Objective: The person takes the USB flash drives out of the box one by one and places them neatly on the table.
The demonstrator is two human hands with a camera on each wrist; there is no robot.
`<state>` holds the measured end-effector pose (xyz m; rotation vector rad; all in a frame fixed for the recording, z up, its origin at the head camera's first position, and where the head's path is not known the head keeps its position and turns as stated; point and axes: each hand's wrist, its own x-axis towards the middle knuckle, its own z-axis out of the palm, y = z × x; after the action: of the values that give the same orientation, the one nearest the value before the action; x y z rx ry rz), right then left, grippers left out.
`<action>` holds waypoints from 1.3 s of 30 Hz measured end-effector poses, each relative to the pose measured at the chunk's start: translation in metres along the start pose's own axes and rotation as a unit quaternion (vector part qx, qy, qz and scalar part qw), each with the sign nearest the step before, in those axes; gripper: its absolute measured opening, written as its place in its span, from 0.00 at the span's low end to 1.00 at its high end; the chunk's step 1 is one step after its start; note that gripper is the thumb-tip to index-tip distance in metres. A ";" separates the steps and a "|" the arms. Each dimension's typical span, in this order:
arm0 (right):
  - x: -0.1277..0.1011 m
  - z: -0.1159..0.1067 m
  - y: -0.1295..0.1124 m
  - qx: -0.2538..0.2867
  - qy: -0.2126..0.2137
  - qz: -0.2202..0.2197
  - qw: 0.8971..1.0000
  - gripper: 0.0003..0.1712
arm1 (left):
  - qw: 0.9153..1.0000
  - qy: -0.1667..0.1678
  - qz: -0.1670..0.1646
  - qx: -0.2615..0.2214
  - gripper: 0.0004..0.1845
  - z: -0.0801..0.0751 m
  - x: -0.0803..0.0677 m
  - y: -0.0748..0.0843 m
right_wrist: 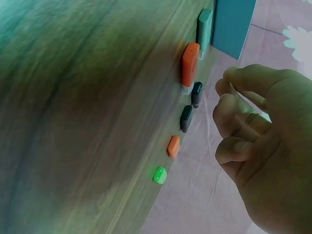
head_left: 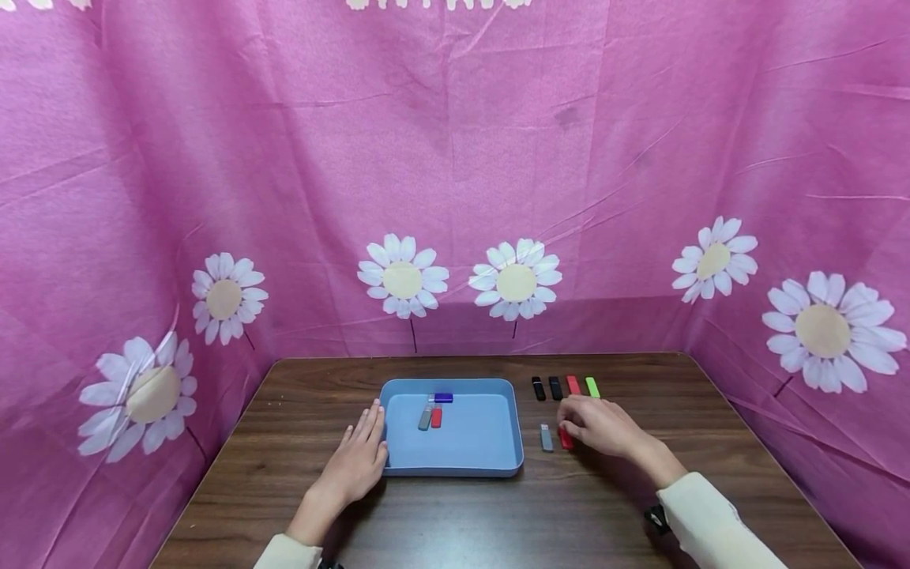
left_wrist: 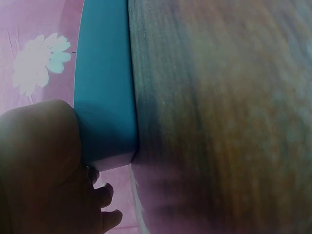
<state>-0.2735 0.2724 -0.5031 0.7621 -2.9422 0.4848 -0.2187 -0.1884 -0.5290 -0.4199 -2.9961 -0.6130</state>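
Observation:
My left hand (head_left: 357,461) lies along the left wall of a blue tray (head_left: 455,458), fingers extended and touching it. Inside the tray are a purple-blue USB stick (head_left: 444,398), a grey USB stick (head_left: 425,418) and a red USB stick (head_left: 437,418). To the right of the tray, my right hand (head_left: 600,425) hovers by a red USB stick (head_left: 565,439), which it partly covers in the head view. Bent, loose fingers with nothing between them show on the right hand (right_wrist: 258,117) in the right wrist view. A grey USB stick (head_left: 546,438) lies left of that red one.
Behind the right hand, two black USB sticks, one (head_left: 538,388) left of the other (head_left: 555,388), a second red one (head_left: 573,385) and a green one (head_left: 593,387) form a row. The wooden table (head_left: 455,521) meets a pink flowered cloth (head_left: 455,174) on three sides.

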 end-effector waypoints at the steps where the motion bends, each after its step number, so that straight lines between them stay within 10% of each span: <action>1: 0.001 -0.001 -0.001 0.001 0.000 -0.004 1.000 0.03 | 1.000 0.001 0.001 -0.003 0.33 0.000 0.000 0.000; 39: 0.069 0.007 -0.083 0.006 -0.003 -0.128 0.992 0.02 | 1.000 -0.017 -0.005 0.002 0.32 -0.003 0.004 -0.002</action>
<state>-0.2942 0.1698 -0.4765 1.1234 -2.7910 0.4805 -0.2229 -0.1901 -0.5260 -0.4180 -3.0328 -0.6063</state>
